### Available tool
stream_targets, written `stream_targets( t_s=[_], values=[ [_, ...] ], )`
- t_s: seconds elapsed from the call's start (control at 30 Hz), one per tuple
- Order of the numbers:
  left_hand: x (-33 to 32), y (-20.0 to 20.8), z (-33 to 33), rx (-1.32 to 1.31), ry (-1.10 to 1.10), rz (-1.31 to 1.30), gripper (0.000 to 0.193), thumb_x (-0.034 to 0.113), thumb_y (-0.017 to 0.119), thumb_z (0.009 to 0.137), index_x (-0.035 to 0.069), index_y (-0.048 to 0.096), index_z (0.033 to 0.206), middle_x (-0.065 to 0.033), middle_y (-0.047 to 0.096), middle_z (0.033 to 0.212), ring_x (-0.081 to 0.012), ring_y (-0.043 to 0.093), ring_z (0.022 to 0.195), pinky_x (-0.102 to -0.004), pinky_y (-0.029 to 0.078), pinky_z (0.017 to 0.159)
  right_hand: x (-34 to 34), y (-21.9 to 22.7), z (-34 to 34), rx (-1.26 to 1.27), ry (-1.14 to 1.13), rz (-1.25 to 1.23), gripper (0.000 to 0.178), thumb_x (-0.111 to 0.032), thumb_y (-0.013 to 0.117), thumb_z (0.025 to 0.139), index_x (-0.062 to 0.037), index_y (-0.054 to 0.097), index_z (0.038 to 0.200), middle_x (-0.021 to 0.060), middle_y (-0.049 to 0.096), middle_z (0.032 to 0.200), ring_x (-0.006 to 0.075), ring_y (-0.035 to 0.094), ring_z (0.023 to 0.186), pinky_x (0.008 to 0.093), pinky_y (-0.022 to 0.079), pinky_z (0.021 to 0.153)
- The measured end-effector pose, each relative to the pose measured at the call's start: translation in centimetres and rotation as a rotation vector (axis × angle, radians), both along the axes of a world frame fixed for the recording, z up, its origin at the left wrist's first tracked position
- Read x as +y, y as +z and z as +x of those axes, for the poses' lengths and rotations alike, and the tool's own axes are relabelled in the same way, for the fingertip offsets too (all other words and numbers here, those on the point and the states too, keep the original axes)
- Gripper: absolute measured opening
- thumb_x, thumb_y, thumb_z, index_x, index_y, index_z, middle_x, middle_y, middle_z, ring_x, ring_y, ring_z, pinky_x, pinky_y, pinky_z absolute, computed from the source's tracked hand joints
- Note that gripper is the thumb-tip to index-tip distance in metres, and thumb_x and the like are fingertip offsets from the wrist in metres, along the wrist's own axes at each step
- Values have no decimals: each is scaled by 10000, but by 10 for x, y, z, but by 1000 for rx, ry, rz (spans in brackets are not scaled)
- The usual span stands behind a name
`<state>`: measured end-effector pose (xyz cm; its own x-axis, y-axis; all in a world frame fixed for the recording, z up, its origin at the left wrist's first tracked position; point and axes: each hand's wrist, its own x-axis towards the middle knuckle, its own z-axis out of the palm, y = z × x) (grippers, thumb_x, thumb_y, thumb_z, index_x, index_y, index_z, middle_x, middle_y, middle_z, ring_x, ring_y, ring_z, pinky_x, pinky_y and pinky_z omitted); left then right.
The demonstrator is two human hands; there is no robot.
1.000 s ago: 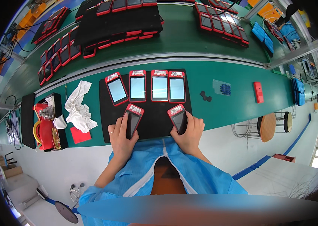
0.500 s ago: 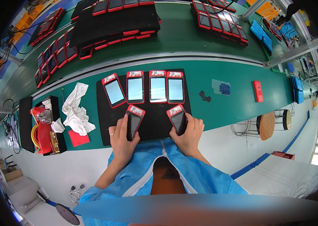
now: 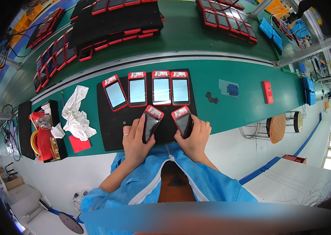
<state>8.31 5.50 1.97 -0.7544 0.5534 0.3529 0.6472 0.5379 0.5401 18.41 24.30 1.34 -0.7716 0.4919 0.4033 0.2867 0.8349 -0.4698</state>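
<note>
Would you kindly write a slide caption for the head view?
Left hand and right hand each hold a dark-screened device near four lit devices on a black mat.

We wear a bright-blue jacket (image 3: 228, 186) with white trim (image 3: 171, 157) edging its front opening, and a slim ring (image 3: 126, 134) on our left grip (image 3: 137, 145).

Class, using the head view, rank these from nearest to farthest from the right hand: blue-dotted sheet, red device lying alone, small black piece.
From the right hand:
1. Small black piece: ahead, slightly right
2. Blue-dotted sheet: farther right
3. Red device lying alone: farthest right
</note>
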Motion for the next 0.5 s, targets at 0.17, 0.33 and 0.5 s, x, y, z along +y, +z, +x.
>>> stream_targets(
  t_s=[0.17, 0.33, 0.5],
  values=[
    [6, -3, 0, 30, 1, -13, 824, 75, 796, 659, -5, 497, 1422, -136, 611, 1195, -275, 493, 853, -376, 461, 775, 0, 2, -3, -3, -10, -17, 693, -207, 792, 654, 27, 535, 1253, 160, 565, 1049, 324, 499, 959, 438, 369, 833],
    [9, -3, 1, 28, 9, -29, 810, 87, 793, 666, -1, 505, 1418, -132, 609, 1186, -268, 492, 859, -374, 456, 783, 1, 3, -4, -3, -22, -1, 684, -199, 785, 662, 22, 532, 1257, 157, 559, 1031, 321, 497, 947, 438, 367, 823],
    [9, -2, 3, -1, 10, -56, 850, 113, 805, 687, 6, 456, 1455, -158, 586, 1233, -303, 520, 954, -377, 462, 829, 1, 3, -2, -18, -31, -7, 691, -201, 780, 678, 24, 524, 1279, 167, 559, 1052, 324, 496, 964, 441, 368, 831]
  ],
)
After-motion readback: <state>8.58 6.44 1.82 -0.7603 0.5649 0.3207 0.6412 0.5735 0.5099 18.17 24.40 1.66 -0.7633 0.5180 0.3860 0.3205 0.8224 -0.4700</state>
